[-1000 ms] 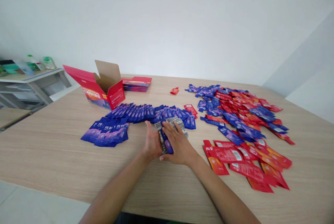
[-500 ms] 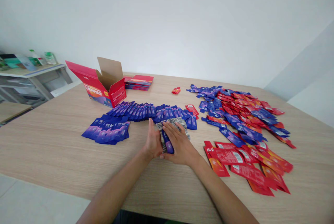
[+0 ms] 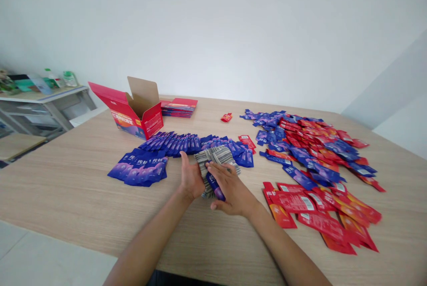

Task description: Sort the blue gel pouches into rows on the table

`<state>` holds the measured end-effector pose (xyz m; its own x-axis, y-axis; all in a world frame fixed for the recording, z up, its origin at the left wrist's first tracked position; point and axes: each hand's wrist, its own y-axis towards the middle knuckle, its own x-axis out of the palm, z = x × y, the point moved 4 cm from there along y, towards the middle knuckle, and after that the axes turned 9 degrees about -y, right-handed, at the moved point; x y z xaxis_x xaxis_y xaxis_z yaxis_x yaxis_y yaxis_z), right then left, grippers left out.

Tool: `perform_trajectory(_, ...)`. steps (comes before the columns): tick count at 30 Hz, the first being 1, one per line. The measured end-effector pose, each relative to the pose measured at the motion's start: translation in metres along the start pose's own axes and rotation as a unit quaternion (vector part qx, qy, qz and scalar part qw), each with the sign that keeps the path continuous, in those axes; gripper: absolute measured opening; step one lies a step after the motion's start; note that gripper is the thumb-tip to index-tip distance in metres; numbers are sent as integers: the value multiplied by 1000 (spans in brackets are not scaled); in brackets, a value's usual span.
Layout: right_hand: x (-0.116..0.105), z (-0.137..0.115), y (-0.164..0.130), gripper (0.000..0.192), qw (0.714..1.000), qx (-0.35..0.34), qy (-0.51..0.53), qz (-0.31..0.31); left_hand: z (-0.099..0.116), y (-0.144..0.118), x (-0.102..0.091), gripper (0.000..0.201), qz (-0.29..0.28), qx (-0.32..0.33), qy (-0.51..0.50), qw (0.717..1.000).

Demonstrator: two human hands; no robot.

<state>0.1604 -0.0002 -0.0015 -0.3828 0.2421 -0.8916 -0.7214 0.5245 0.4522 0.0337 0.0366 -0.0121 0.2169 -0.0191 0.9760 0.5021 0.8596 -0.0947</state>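
Both of my hands hold one fanned stack of sachets (image 3: 216, 157) just above the wooden table (image 3: 66, 188). The sachets' printed backs face up, and one blue front shows between my fingers. My left hand (image 3: 190, 178) grips the stack's left edge. My right hand (image 3: 230, 188) lies over its near right side, fingers spread across the sachets. Behind the stack lies a long row of blue sachets (image 3: 187, 143). A smaller pile of blue sachets (image 3: 140, 168) rests to the left.
An open red carton (image 3: 136, 114) stands at the back left, with flat red cartons (image 3: 178, 107) stacked behind it. A mixed heap of red and blue sachets (image 3: 310, 148) covers the right side, and red sachets (image 3: 320, 215) lie near right. A shelf unit (image 3: 40, 103) stands far left.
The fanned stack has lifted and tilted in my hands, spreading wider at the top. My right hand slid down toward its near edge. The camera shifted slightly.
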Motion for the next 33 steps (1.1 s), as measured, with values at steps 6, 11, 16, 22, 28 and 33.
perform_trajectory(6, 21, -1, -1, 76, 994, 22, -108, 27, -10, 0, -4, 108, -5, -23, 18, 1000)
perform_trajectory(11, 27, 2, -3, 70, 983, 90, -143, 69, -22, 1, -4, 103, -14, -61, 28, 998)
perform_trajectory(16, 22, 4, -5, 70, 974, 112, -157, 120, -29, -1, -4, 98, -40, -94, 67, 992)
perform_trajectory(22, 12, 7, -11, 62, 952, 147, -174, 206, -39, -3, -8, 94, -33, -85, 139, 986)
perform_trajectory(28, 2, 10, -14, 48, 932, 210, -196, 220, -44, -4, -5, 90, -43, -95, 174, 979)
perform_trajectory(33, -16, 27, -17, 41, 894, 319, -206, 237, -56, -3, -11, 64, -94, -47, 265, 958)
